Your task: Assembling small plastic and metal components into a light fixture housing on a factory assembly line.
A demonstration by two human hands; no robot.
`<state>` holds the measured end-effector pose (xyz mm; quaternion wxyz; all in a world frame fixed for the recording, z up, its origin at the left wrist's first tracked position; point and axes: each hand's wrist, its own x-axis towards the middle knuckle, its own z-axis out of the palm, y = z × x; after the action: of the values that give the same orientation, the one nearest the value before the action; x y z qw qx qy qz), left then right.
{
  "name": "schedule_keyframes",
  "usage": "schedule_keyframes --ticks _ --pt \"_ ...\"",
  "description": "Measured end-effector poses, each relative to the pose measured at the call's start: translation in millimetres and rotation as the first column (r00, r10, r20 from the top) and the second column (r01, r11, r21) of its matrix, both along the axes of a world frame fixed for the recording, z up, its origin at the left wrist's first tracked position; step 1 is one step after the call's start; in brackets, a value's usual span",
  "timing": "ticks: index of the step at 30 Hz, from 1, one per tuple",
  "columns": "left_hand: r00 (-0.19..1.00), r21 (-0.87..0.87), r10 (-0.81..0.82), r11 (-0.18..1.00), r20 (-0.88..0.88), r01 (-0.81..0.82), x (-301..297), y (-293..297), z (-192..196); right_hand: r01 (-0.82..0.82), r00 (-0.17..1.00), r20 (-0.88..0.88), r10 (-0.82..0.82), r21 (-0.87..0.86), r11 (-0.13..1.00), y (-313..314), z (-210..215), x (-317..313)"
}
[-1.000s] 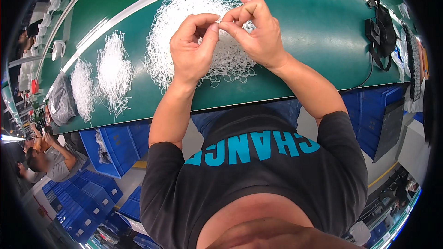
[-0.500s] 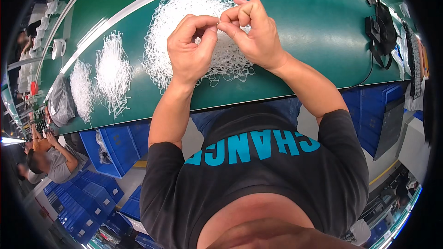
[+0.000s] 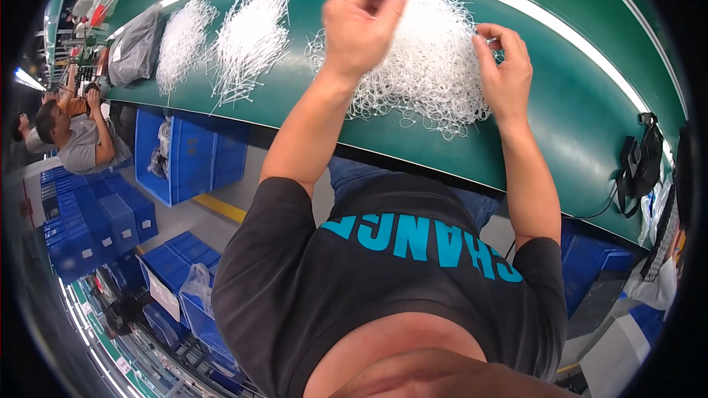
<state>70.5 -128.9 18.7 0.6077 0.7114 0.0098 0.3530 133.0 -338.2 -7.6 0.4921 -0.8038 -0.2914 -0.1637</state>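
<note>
White looped ties (image 3: 435, 59) lie in one large tangled heap on the green bench (image 3: 568, 133) in front of you, with far too many pieces to count. Your left hand (image 3: 360, 29) is over the heap's left part, blurred by motion; its fingers (image 3: 392, 13) curl inward, with the thumb raised near the index finger, and you cannot tell from this view whether anything is pinched there. Your right hand (image 3: 509, 77) is at the heap's right edge, its fingers bent and the thumb and index tips close together beside the outer loops; whether they grip or merely touch one cannot be told. To your left are two piles of straight white ties, the larger one (image 3: 253, 40) nearer you and the smaller one (image 3: 181, 38) just beyond it, again uncountable piece by piece. Past them sits one grey plastic bag (image 3: 134, 48). Toward the bench's right end you have one black strapped item (image 3: 639, 162), well apart from the heap. Below the bench on your left stands an open blue crate (image 3: 206, 158), and farther left is a person in a grey shirt (image 3: 80, 144).
</note>
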Motion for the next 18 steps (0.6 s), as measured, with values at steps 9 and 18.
schedule_keyframes --ticks 9,18 --pt "0.628 0.700 0.599 0.705 -0.498 -0.117 -72.1 137.3 -11.9 0.036 0.992 0.118 -0.035 -0.003 0.999 5.2 7.4 5.6" --pt "0.514 0.860 0.735 0.510 -0.441 0.010 -80.9 142.9 -34.3 -0.014 0.993 0.120 0.018 -0.031 0.999 9.8 -4.7 -2.5"
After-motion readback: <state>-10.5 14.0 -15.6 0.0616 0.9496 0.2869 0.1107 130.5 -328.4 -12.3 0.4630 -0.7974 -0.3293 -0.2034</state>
